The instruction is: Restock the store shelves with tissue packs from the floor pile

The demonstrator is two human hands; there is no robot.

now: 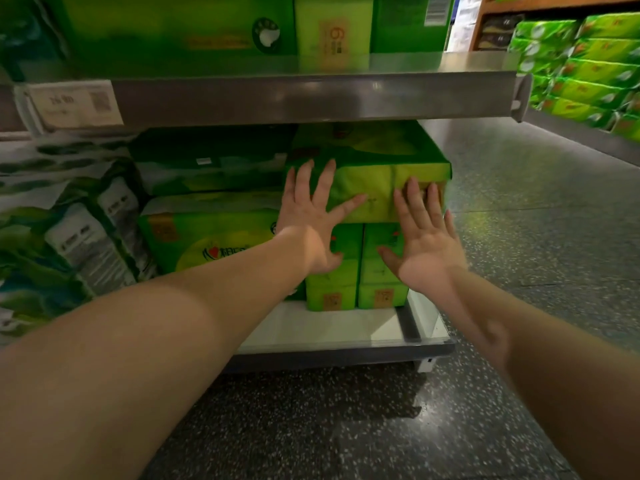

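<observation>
A green tissue pack point(377, 174) lies flat on top of two upright green packs point(356, 271) at the right end of the bottom shelf point(329, 327). My left hand point(311, 220) is spread flat with straight fingers against the pack's front left. My right hand point(422, 237) is spread flat too, its fingertips touching the pack's front right. Both hands hold nothing. The pack sits just under the metal upper shelf point(277, 95).
More green packs point(207, 233) are stacked to the left on the same shelf, with blue-green packs point(69, 237) further left. The upper shelf holds green packs point(332, 32) and a price tag point(74, 103). Another display of green packs point(588, 67) stands at the far right across the speckled floor point(519, 209).
</observation>
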